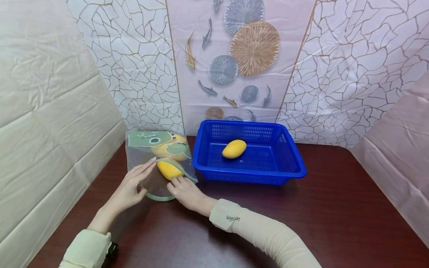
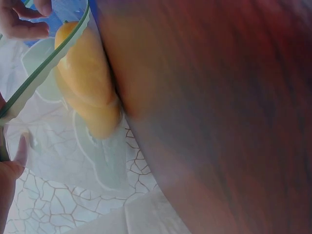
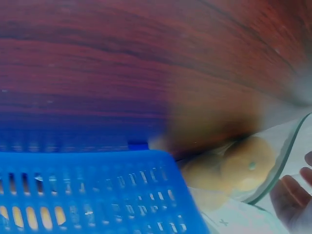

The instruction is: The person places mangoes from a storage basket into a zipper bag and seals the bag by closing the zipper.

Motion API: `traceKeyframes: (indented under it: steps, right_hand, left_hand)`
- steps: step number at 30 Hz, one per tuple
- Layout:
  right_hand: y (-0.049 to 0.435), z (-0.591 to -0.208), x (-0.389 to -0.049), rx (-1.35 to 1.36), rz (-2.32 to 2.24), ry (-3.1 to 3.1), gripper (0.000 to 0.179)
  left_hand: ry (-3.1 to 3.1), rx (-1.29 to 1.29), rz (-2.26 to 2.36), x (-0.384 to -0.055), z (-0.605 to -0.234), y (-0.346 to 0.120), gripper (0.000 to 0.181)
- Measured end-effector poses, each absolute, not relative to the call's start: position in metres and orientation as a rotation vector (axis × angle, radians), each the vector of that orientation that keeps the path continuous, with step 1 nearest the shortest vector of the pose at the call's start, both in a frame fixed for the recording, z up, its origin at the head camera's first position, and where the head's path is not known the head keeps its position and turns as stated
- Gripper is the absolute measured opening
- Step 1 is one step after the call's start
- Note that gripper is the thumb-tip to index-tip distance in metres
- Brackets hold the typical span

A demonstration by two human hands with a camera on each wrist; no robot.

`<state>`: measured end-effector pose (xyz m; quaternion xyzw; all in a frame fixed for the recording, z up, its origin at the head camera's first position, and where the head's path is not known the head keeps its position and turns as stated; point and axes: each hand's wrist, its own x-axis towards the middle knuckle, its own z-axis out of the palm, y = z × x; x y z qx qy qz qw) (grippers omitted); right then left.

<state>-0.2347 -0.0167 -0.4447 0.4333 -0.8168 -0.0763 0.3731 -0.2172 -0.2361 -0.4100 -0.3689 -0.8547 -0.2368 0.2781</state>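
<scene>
A translucent plastic bag (image 1: pixel 135 152) with green cartoon prints and a green-edged mouth stands at the left, its mouth toward me. My left hand (image 1: pixel 129 188) holds the mouth's left side, fingers at the upper edge and thumb near the lower one. One yellow mango (image 1: pixel 169 170) lies in the mouth. More yellow mangoes (image 2: pixel 100 119) show blurred through the plastic. My right hand (image 1: pixel 188 193) is at the mouth beside the mango's near end. In the left wrist view its fingers (image 2: pixel 24 29) are loosely bent, with a small gap from the fruit.
Right of the bag stands a blue plastic basket (image 1: pixel 248 178) with slotted walls, and a single mango (image 1: pixel 234 149) lies in it. Both rest on a dark red-brown wooden table (image 1: pixel 335 208). Patterned cloth (image 1: pixel 144 67) hangs behind, with pale cloth (image 1: pixel 43 123) along the left.
</scene>
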Motion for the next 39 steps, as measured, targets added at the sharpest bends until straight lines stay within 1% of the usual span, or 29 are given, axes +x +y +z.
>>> traceKeyframes:
  steps: [5,13,23,33,39]
  right_hand:
    - [-0.009,-0.444,-0.233,1.161,0.000,-2.189,0.003]
    - [0.002,-0.441,-0.230,1.176,0.247,-2.239,0.004]
    - [0.020,-0.441,-0.220,1.253,0.332,-2.224,0.004]
    - [0.036,-0.431,-0.216,1.251,0.345,-2.214,0.004]
    - [0.046,-0.428,-0.211,1.254,0.346,-2.226,0.006]
  left_hand:
    - [-2.281,-0.990,-0.637,-0.217,-0.409,-0.236,0.096]
    - [-2.288,-0.978,-0.636,-0.217,-0.408,-0.235,0.097]
    - [-2.264,-0.992,-0.642,-0.218,-0.411,-0.234,0.097]
    - [-2.276,-0.991,-0.620,-0.219,-0.405,-0.233,0.096]
    - [-2.268,-0.997,-0.615,-0.220,-0.404,-0.233,0.089]
